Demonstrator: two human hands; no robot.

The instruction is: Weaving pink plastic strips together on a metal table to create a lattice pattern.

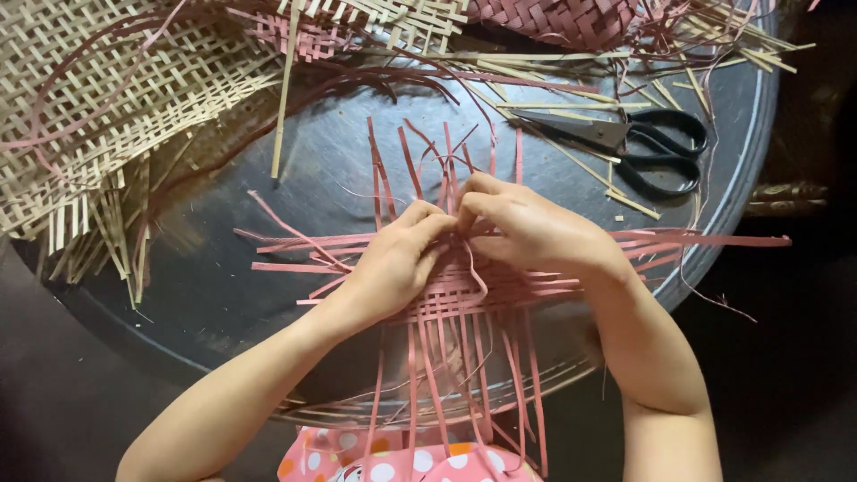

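Note:
A flat weave of pink strips [464,308] lies on a dark round tray [223,295], loose ends fanning out on all sides. My left hand [393,263] rests on the weave with its fingers pressed to the strips near the middle. My right hand [527,228] lies over the weave beside it, fingertips pinching a pink strip where the two hands meet. Upright pink ends [428,165] stick out just beyond the fingers.
Black scissors [643,147] lie on the tray at the far right. A pale woven mat [98,98] covers the far left, a pink woven piece [562,20] sits at the top, and loose pale strips [553,89] are scattered between. Polka-dot cloth [402,460] shows at the bottom.

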